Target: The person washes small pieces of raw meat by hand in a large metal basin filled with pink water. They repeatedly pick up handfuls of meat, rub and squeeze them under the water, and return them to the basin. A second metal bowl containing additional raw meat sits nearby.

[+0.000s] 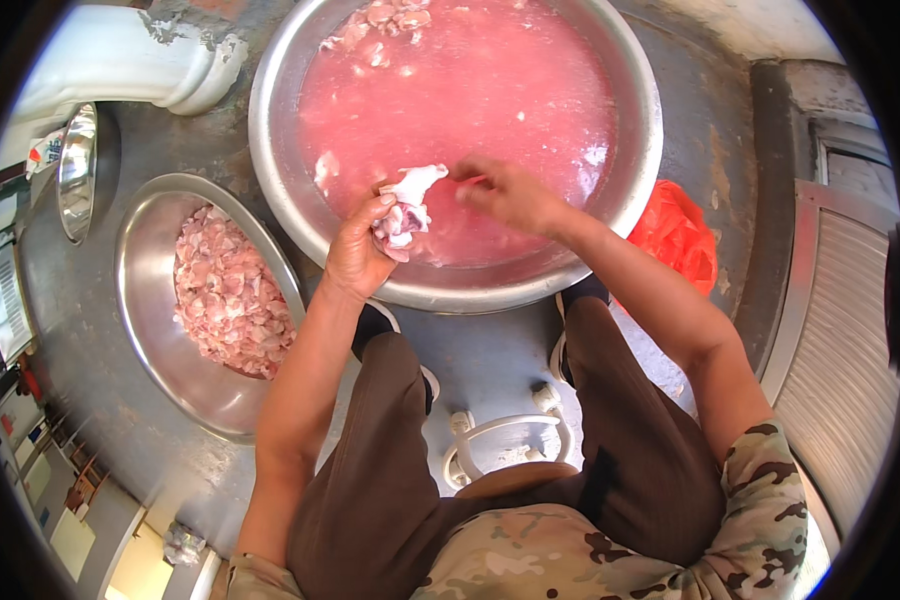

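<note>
My left hand (361, 244) grips several pale, pinkish raw meat pieces (405, 210) above the near side of a large metal basin (274, 124). One whitish piece sticks up from the grip towards the right. Just beside it, my right hand (506, 191) hovers over the basin with fingers bent and apart, slightly blurred. I see nothing held in it. Reddish, cloudy water (487, 90) fills much of the basin, and some meat pieces (390, 22) show at its far left. What lies under the water is hidden.
On the floor to the left, a metal bowl (146, 300) holds a heap of raw meat pieces (229, 292). Farther left is a smaller shiny bowl (77, 172). A white pipe (120, 60) stands behind them. A red plastic bag (675, 236) lies right of the basin.
</note>
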The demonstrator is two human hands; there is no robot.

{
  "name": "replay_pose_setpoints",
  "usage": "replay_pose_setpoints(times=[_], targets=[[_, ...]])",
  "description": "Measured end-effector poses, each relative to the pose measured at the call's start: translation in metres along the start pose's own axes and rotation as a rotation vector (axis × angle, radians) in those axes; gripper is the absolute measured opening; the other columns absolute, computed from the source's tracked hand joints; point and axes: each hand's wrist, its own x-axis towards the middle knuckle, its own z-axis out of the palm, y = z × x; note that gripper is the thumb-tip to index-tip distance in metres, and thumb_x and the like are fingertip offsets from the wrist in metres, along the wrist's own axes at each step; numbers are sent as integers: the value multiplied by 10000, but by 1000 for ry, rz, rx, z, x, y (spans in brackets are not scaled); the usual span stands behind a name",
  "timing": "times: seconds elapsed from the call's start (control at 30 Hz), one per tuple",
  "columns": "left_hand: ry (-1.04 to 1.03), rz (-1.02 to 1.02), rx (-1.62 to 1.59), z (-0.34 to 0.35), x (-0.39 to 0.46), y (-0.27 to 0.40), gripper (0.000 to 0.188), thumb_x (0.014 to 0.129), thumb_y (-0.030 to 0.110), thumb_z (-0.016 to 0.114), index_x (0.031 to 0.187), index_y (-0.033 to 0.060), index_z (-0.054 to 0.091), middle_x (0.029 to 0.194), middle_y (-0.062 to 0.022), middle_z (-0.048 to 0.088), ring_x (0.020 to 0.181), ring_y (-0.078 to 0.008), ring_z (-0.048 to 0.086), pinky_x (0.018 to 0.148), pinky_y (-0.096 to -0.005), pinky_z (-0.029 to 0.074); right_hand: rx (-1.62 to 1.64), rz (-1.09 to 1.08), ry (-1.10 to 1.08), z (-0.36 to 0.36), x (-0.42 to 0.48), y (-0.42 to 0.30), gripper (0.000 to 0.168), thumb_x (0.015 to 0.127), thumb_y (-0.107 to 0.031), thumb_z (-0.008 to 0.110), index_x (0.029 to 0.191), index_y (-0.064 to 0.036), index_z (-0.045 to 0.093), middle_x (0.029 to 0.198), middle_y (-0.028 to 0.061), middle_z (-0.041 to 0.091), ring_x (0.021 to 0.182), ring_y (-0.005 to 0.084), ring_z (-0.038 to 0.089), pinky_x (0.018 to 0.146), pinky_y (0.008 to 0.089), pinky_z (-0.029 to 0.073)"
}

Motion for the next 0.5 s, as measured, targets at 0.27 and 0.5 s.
replay_pose_setpoints(times=[0.27, 0.5], targets=[[-22, 197, -72, -40, -44, 60, 297, 852, 142, 555, 1140, 70, 540, 1062, -147, 586, 848, -206, 599, 581, -278, 519, -632, -341, -228, 45, 16, 27, 414, 794, -221, 604, 1184, -98, 538, 1122, 198, 563, 1043, 390, 520, 886, 429, 440], [878, 582, 1272, -158, -161, 155, 331, 860, 221, 580, 1125, 23, 569, 992, -75, 627, 852, -158, 604, 727, -259, 462, -153, -40, -314, 13, 16, 31, 209, 797, -201, 617, 958, -68, 631, 758, 80, 620, 726, 234, 589, 660, 328, 466]])
